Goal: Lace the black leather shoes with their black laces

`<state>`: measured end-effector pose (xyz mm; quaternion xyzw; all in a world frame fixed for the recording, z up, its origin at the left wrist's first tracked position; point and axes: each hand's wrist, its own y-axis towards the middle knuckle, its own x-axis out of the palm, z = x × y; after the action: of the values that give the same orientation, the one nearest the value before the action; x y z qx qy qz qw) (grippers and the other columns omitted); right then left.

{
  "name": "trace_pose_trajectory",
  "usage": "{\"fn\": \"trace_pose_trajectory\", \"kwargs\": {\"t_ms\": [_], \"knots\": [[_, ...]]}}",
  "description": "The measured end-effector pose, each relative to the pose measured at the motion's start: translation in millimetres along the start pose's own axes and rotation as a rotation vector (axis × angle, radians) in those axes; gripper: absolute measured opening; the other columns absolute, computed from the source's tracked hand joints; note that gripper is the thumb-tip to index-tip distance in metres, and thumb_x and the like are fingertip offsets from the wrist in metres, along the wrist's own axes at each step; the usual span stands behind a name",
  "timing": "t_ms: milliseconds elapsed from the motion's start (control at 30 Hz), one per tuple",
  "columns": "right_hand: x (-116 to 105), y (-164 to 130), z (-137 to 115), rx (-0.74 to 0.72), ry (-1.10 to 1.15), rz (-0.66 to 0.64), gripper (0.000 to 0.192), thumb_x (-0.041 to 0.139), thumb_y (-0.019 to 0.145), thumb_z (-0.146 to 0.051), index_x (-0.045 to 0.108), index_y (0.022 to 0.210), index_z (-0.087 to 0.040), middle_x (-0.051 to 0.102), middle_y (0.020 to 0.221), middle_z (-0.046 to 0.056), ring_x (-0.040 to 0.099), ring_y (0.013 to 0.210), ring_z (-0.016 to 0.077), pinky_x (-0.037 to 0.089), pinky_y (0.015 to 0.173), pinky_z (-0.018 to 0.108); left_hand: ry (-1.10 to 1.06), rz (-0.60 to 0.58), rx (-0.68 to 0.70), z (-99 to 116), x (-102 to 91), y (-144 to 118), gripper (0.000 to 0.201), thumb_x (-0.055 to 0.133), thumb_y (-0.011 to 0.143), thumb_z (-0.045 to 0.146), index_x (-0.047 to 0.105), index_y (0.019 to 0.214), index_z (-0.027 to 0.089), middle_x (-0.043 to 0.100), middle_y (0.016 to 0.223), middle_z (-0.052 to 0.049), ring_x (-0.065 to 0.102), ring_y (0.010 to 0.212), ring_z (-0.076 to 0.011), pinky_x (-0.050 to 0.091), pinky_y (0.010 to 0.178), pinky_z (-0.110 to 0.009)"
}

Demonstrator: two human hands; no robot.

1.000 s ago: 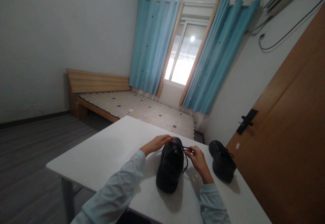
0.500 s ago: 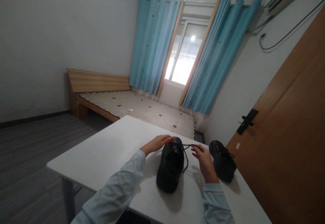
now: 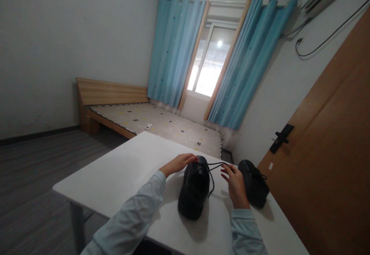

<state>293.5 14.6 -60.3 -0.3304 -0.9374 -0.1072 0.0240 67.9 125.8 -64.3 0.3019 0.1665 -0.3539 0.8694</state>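
Observation:
A black shoe stands upright on the white table, its toe pointing away from me and its opening towards me. My left hand holds it at the far left side, fingers together and tips over the front near the lacing. Off to the right, my right hand pinches a black shoelace, which stretches from the shoe to my fingers. Another lace strand hangs in a curve down the shoe's right side. A second black shoe with laces stands just beyond my right hand.
Behind the table is a bed with a patterned mattress, and a small white remote lies on it. A wooden door with a black handle borders the right side. Blue curtains hang at the window.
My right hand has moved slightly to the right with the lace, drawing the strand longer and straighter. My left hand and both shoes have stayed in place.

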Motion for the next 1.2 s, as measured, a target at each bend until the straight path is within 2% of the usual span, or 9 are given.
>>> {"fn": "trace_pose_trajectory", "kwargs": {"t_ms": [267,400,567,700,833,1033,1200], "knots": [[-2.8,4.1,-1.8,-0.094,0.050,0.162,0.022,0.069,0.054,-0.032,0.063,0.069,-0.018,0.061,0.071,0.000,0.058,0.061,0.0138,0.047,0.055,0.025,-0.035,-0.004,0.007,-3.4,0.8,0.0,0.044,0.034,0.091,0.047,0.061,0.107,0.017,0.066,0.108,-0.005,0.058,0.101,-0.0160,0.041,0.092,-0.025],[-3.1,5.0,-0.5,-0.248,-0.155,0.175,0.026,0.066,0.060,-0.037,0.063,0.075,-0.016,0.063,0.074,0.004,0.058,0.066,0.0173,0.047,0.060,0.029,-0.044,-0.006,0.003,-3.5,0.5,-0.4,0.043,0.034,0.091,0.047,0.061,0.108,0.017,0.065,0.109,-0.005,0.058,0.102,-0.0162,0.041,0.093,-0.026],[6.2,-1.6,2.0,-0.436,-0.530,0.048,0.027,0.060,0.069,-0.043,0.062,0.075,-0.017,0.064,0.080,0.007,0.057,0.073,0.0222,0.045,0.066,0.034,-0.049,-0.008,-0.004,-3.5,0.7,0.2,0.043,0.035,0.090,0.047,0.060,0.108,0.018,0.065,0.110,-0.005,0.057,0.103,-0.0161,0.041,0.093,-0.026],[14.1,-5.9,9.5,-0.493,-0.667,-0.066,0.017,0.059,0.071,-0.038,0.062,0.072,-0.021,0.063,0.078,0.007,0.056,0.075,0.0238,0.043,0.073,0.037,-0.060,0.000,0.000,-3.7,1.5,0.8,0.041,0.035,0.091,0.046,0.061,0.107,0.018,0.065,0.109,-0.005,0.058,0.101,-0.0156,0.042,0.092,-0.026],[18.9,-7.6,15.4,-0.476,-0.658,-0.148,0.019,0.059,0.071,-0.034,0.062,0.083,-0.020,0.063,0.085,0.007,0.056,0.083,0.0249,0.044,0.077,0.038,-0.063,0.003,-0.005,-3.5,1.6,0.4,0.039,0.036,0.091,0.045,0.060,0.107,0.018,0.066,0.109,-0.005,0.058,0.103,-0.0157,0.041,0.094,-0.027],[21.7,-10.9,8.7,-0.346,-0.472,-0.299,0.040,0.062,0.067,-0.030,0.055,0.105,-0.020,0.062,0.108,0.009,0.057,0.098,0.0250,0.043,0.084,0.039,-0.047,0.006,0.007,-2.6,1.3,0.3,0.037,0.038,0.090,0.042,0.061,0.107,0.018,0.066,0.109,-0.005,0.058,0.103,-0.0166,0.041,0.094,-0.027],[21.7,-15.1,0.1,-0.305,-0.410,-0.339,0.051,0.066,0.066,-0.033,0.051,0.114,-0.022,0.058,0.119,0.010,0.051,0.112,0.0276,0.038,0.093,0.046,-0.040,0.027,0.022,-3.7,2.6,0.9,0.029,0.044,0.088,0.033,0.060,0.106,0.017,0.067,0.106,-0.007,0.060,0.099,-0.0165,0.044,0.090,-0.028]]}}
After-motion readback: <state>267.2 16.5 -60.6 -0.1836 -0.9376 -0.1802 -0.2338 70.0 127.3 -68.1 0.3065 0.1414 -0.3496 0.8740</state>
